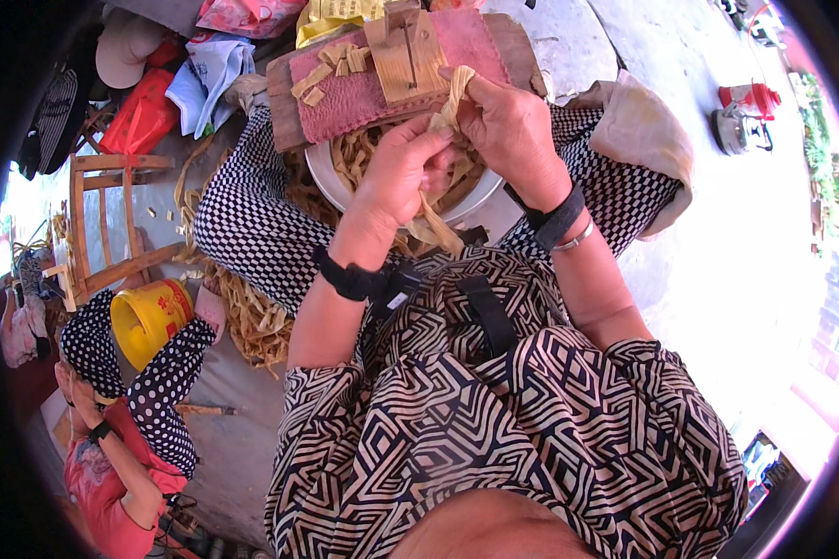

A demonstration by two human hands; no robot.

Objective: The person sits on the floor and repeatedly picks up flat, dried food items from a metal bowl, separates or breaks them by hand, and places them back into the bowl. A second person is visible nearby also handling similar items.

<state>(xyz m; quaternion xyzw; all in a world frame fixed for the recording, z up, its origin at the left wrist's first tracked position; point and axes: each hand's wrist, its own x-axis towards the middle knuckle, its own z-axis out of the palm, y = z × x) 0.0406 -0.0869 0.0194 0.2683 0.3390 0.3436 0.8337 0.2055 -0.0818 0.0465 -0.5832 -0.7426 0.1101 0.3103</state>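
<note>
Between my two hands runs a twisted strip of pale, dried plant fibre (454,98). My left hand (409,164) pinches it between thumb and fingers, and a loose tail hangs below toward my lap. Slightly higher, my right hand (507,129) grips the looped upper end. Just beyond them a wooden block with a slot and a thin metal piece (409,52) stands on a pink cloth (335,105) over a wooden board (283,115). Several short cut fibre pieces (335,63) lie on the cloth. Under my hands a metal basin (321,171) holds more strips.
A heap of fibre strips (252,314) covers the floor at left. Beyond it are a yellow bucket (154,318), a seated person (122,447) and a wooden chair frame (105,216). Bags (140,112) lie upper left. A beige cloth (643,150) drapes my right knee; a kettle (737,129) stands farther right.
</note>
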